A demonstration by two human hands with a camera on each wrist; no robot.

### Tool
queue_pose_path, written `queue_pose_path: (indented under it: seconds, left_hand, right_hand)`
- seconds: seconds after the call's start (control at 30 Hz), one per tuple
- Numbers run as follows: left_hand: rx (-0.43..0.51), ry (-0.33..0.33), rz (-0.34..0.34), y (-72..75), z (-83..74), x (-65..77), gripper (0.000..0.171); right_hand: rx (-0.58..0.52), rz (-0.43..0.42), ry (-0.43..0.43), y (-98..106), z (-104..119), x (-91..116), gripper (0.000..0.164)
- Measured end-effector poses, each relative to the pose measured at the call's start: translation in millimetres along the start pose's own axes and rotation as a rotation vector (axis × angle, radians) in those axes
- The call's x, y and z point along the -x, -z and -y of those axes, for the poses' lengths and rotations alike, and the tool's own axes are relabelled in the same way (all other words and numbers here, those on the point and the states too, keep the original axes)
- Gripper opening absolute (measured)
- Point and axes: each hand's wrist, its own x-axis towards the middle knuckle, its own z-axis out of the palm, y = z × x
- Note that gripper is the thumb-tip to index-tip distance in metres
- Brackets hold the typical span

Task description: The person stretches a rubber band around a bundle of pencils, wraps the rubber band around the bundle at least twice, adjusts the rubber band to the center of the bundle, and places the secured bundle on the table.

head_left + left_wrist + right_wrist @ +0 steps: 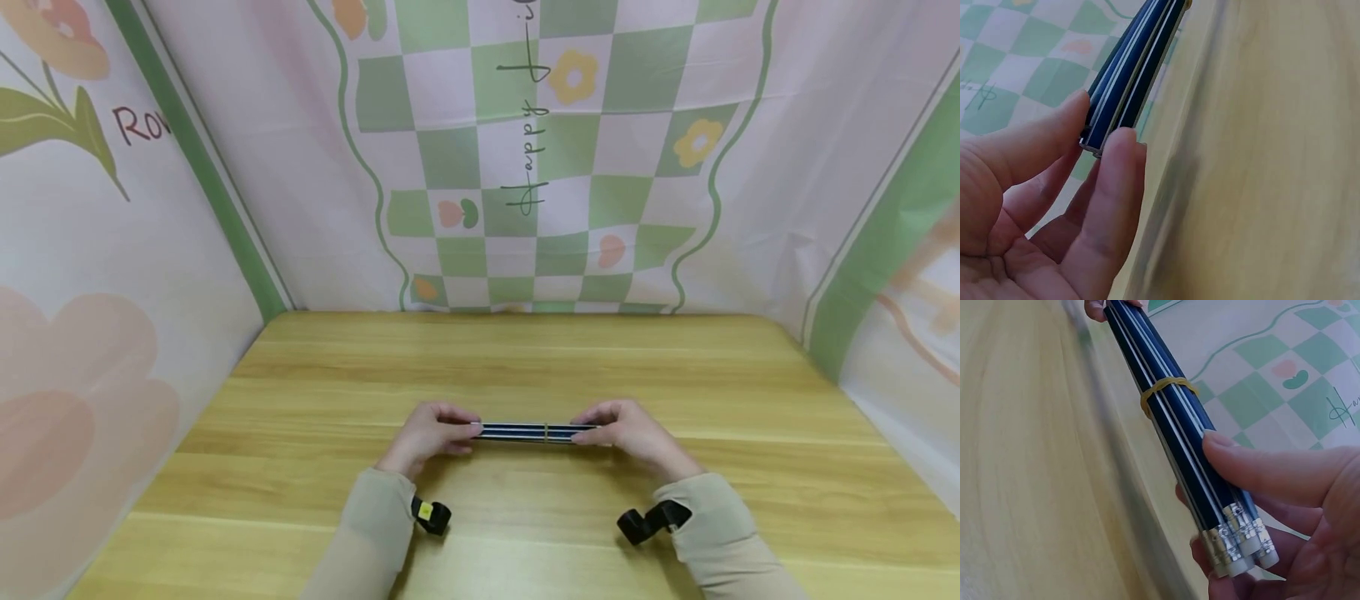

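Note:
A bundle of dark blue pencils (513, 432) with pale stripes is held level between my two hands, just above the table. A yellowish rubber band (1169, 386) wraps the bundle, nearer its right end. My left hand (433, 435) pinches the left end between thumb and fingers; in the left wrist view the flat tips (1092, 149) show there. My right hand (626, 431) grips the other end, its thumb lying along the pencils. White erasers (1239, 567) in silvery metal ferrules stick out by the right fingers.
A wood-grain table (517, 358) lies under the hands. Behind it hangs a cloth with a green-and-white checker print (510, 150), and printed cloths also stand at the left and right sides. A black wrist camera (432, 515) sits on the left sleeve, another black camera (652, 522) on the right.

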Motion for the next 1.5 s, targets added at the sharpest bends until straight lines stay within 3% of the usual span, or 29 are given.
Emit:
queue_pose_path:
  seconds: [0.3,0.9,1.5]
  left_hand:
    - [-0.149,0.003,0.010,-3.4,0.1,3.6,0.021]
    - [-0.216,-0.014,-0.038,-8.5,3.4,2.3,0.019]
    - [-0.220,0.000,-0.020,-7.5,4.0,2.1,0.025]
  right_hand:
    - [0.038,0.014,0.040,-4.8,-6.7,-0.9,0.032]
    - [0.092,0.015,0.020,-7.9,-3.9,-1.5,0.031]
    - [0.074,0.054,0.010,-7.0,-2.3,0.6,0.035]
